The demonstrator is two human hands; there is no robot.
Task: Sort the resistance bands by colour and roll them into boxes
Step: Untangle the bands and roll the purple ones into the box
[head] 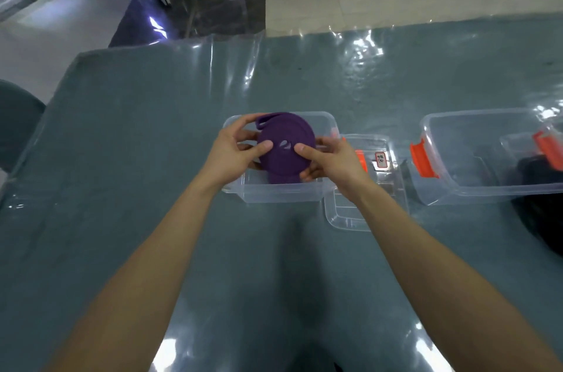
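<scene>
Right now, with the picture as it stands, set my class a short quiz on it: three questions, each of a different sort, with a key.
1. True or false: the purple band is rolled into a flat coil.
2. Look at the left hand and the right hand. Which of them grips the band? A: left only. B: right only. C: both.
3. Fill the gap: the clips on the clear box at the right are ____ in colour.

Key: 1 true; 2 C; 3 orange.
</scene>
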